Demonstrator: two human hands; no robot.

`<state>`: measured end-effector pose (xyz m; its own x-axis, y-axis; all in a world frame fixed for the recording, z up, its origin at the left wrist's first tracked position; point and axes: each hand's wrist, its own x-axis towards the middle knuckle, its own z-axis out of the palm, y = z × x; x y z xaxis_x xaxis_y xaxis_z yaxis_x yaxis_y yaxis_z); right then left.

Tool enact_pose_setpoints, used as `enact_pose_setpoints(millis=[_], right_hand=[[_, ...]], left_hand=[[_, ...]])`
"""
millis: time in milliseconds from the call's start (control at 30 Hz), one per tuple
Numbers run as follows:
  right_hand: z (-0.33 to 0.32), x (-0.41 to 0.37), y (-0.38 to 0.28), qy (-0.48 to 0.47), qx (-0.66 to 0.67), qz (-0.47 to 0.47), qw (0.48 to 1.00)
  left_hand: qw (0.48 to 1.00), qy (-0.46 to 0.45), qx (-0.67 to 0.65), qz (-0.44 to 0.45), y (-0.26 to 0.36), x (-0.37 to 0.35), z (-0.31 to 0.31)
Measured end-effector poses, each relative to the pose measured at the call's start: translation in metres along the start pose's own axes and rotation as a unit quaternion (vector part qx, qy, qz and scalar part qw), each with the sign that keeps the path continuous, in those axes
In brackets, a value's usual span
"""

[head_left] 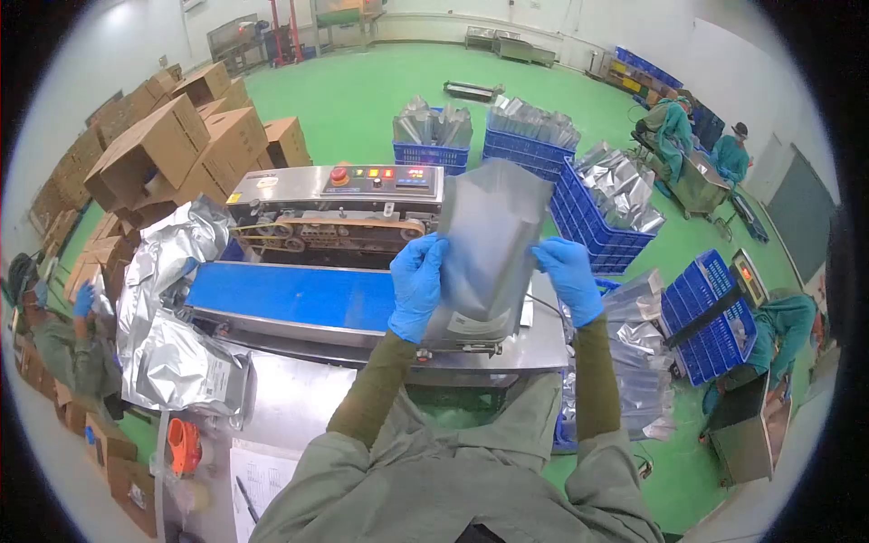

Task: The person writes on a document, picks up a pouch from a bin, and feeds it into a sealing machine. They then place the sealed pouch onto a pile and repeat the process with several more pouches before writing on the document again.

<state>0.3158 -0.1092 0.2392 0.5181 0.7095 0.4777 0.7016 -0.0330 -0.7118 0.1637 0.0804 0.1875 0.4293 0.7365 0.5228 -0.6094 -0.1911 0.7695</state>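
Note:
Both hands wear blue gloves and hold up a silvery, partly see-through pouch (493,240) in front of my body. My left hand (416,288) pinches its left edge, and my right hand (570,279) grips its right edge. A white label shows near the lower end of the pouch. Just left of my left hand runs the blue conveyor belt (290,294) of a band sealing machine (326,222). Several filled foil pouches (172,348) lie heaped at the belt's left end.
Blue crates (593,226) of silver pouches stand ahead and right. Cardboard boxes (163,149) are stacked at left. An orange tape dispenser (184,445) and papers (262,480) lie on the front-left table. Co-workers (59,335) are at left and right.

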Motion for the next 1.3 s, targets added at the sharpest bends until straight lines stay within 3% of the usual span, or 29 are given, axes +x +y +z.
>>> enact_pose_setpoints(millis=[100, 233, 267, 300, 367, 400, 433, 500, 533, 633, 700, 767, 833, 900, 967, 1033, 1167, 1200, 1300], right_hand=[[-0.001, -0.014, 0.034, 0.04, 0.073, 0.034, 0.996], [0.029, -0.005, 0.011, 0.037, 0.19, 0.006, 0.981], [0.036, -0.001, 0.01, 0.027, 0.199, -0.015, 0.979], [0.034, 0.002, 0.016, 0.026, 0.203, -0.011, 0.979], [0.025, 0.009, 0.027, -0.047, -0.01, -0.038, 0.998], [0.029, 0.004, 0.032, -0.008, 0.059, 0.033, 0.998], [0.03, -0.003, 0.036, -0.011, 0.061, 0.034, 0.998], [0.031, -0.012, 0.044, 0.025, 0.159, 0.15, 0.976], [0.042, -0.014, 0.059, 0.058, 0.175, 0.093, 0.979], [0.051, -0.017, 0.066, 0.095, 0.211, 0.139, 0.963], [0.05, -0.031, 0.09, 0.071, 0.208, 0.142, 0.965], [0.06, -0.049, 0.122, 0.082, 0.234, 0.192, 0.95], [0.065, -0.049, 0.097, 0.1, 0.253, 0.226, 0.935], [0.067, -0.044, 0.083, 0.054, 0.288, 0.321, 0.901], [0.082, -0.038, 0.119, 0.049, 0.258, 0.281, 0.923], [0.094, -0.025, 0.114, 0.029, 0.222, 0.271, 0.936], [0.133, -0.008, 0.118, 0.044, 0.269, 0.264, 0.925], [0.134, -0.006, 0.091, 0.027, 0.272, 0.317, 0.908], [0.135, -0.005, 0.028, -0.016, 0.335, 0.349, 0.875]], left_hand=[[0.999, -0.009, -0.036, -0.004, 0.003, -0.002, -0.013], [0.996, -0.064, -0.062, -0.004, 0.026, 0.013, 0.001], [0.977, -0.197, 0.028, -0.082, 0.013, 0.02, -0.013], [0.926, -0.325, 0.113, -0.157, 0.013, 0.025, -0.018], [0.92, -0.325, 0.144, -0.164, 0.013, 0.025, -0.016], [0.947, -0.25, 0.098, -0.178, 0.015, 0.02, -0.018], [0.965, -0.171, 0.051, -0.191, 0.016, 0.017, -0.021], [0.961, -0.151, 0.023, -0.23, -0.031, 0.011, -0.043], [0.953, -0.136, -0.005, -0.27, -0.049, 0.007, -0.053], [0.928, -0.073, -0.108, -0.35, -0.065, 0.003, -0.037], [0.921, -0.056, -0.108, -0.369, -0.104, 0.003, -0.044], [0.877, -0.042, -0.059, -0.475, -0.111, -0.006, -0.046], [0.873, -0.022, -0.074, -0.482, -0.119, -0.013, -0.054], [0.897, 0.008, -0.043, -0.439, -0.124, -0.017, -0.062], [0.887, 0.017, 0.01, -0.461, -0.108, -0.006, -0.067], [0.881, 0.049, 0.033, -0.469, -0.093, 0.006, -0.072], [0.893, 0.005, 0.119, -0.435, -0.106, 0.029, -0.112], [0.895, 0.028, 0.118, -0.43, -0.099, 0.031, -0.116], [0.887, 0.02, 0.139, -0.441, -0.083, 0.042, -0.153]])
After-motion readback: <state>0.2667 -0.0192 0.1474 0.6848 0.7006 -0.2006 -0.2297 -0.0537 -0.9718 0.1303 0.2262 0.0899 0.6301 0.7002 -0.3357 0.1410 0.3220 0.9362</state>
